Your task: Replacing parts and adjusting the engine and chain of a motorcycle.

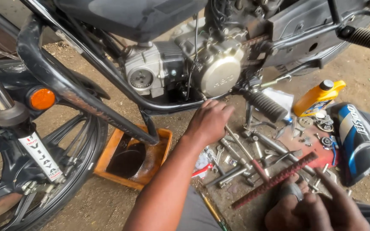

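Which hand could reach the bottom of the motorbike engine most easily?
Probably the left hand: it is stretched out right beneath the engine. The right hand sits low and far back from it, and is busy gripping a grey part.

Footpeg and scattered tools crowd the engine approach.

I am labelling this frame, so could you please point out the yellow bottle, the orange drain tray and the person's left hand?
yellow bottle (314, 99), head view, on the middle of its body.
orange drain tray (166, 141), head view, on its right rim.
left hand (208, 122), head view, on the back of the hand.
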